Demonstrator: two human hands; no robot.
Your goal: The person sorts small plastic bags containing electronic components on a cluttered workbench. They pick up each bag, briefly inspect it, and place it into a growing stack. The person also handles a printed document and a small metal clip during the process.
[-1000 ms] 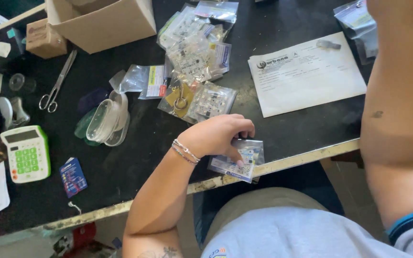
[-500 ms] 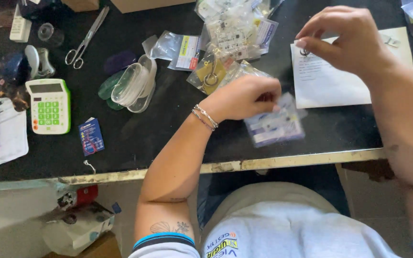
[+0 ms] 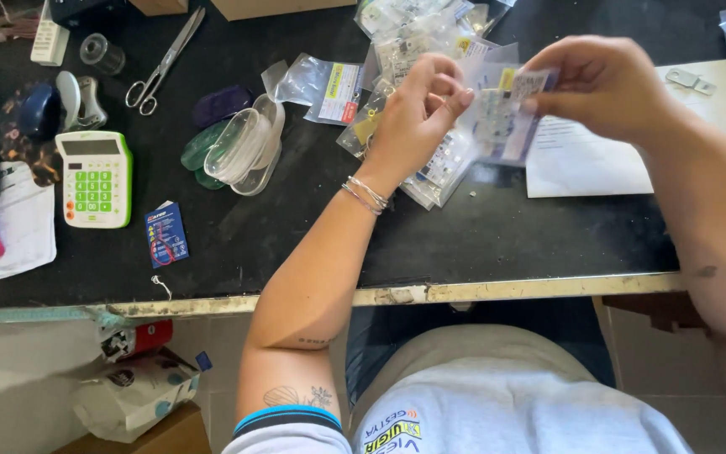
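Your left hand and right hand both pinch one clear plastic bag above the black surface, its long axis upright, tilted slightly right; bag pile lies beyond.

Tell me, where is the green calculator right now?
In the head view, the calculator lies on the left of the black table, left of the small blue packet and below the scissors, away from both hands.
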